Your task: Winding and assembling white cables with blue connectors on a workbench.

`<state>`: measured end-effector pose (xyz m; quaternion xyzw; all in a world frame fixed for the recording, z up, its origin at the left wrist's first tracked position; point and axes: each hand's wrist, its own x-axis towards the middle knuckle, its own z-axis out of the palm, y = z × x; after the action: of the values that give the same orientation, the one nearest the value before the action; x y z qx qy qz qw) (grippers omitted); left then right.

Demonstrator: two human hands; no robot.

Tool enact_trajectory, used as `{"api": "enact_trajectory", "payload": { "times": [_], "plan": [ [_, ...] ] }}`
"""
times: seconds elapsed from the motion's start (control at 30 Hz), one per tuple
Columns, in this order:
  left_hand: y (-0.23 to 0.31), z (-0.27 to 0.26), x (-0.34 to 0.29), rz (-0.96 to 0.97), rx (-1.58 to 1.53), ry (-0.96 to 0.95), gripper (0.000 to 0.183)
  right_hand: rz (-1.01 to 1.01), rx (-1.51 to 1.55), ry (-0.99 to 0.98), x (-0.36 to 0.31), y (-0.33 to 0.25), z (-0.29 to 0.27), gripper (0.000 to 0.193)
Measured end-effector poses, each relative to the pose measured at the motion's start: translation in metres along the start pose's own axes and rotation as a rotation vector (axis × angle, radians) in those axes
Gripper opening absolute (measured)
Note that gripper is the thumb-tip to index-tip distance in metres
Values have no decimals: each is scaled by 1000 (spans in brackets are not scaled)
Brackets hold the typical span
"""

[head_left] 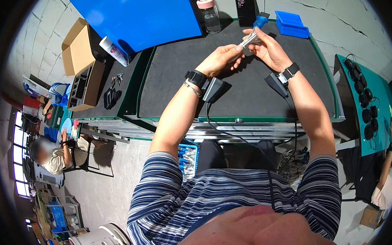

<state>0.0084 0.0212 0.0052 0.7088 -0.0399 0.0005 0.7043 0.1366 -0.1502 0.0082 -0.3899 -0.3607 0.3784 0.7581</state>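
Over the far part of the dark-topped workbench (pixel 175 84), both hands grip one coiled, pale cable (pixel 251 39). A blue connector with a dark end (pixel 261 21) sticks out beyond my right fingers. My left hand (pixel 220 58) is closed round the near end of the coil. Higher up, my right hand (pixel 269 50) pinches the coil just below the connector, between thumb and fingers. Each wrist wears a black strap with a small dark box by it; the left box (pixel 214 90) and the right box (pixel 276 83) trail wires toward me.
Behind the hands stand a pink-lidded bottle (pixel 209 18), a phone (pixel 245 10) and blue bins (pixel 292 25). A large blue panel (pixel 139 15), spray can (pixel 114 51) and open cardboard box (pixel 82 65) are left. Under the bench, a blue crate (pixel 197 160) holds cables. Co-workers sit at both sides.
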Motion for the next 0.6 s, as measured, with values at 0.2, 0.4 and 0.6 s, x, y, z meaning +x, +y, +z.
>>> {"api": "enact_trajectory", "payload": {
  "times": [0.2,0.4,0.6],
  "plan": [
    [-3,0,-1,7,693,348,37,96,-163,131,2,9,-6,35],
    [-13,-8,3,90,669,367,45,75,-327,143,2,10,-14,27],
    [-10,-12,3,61,616,352,46,6,-447,153,4,9,-19,26]
  ]
}}
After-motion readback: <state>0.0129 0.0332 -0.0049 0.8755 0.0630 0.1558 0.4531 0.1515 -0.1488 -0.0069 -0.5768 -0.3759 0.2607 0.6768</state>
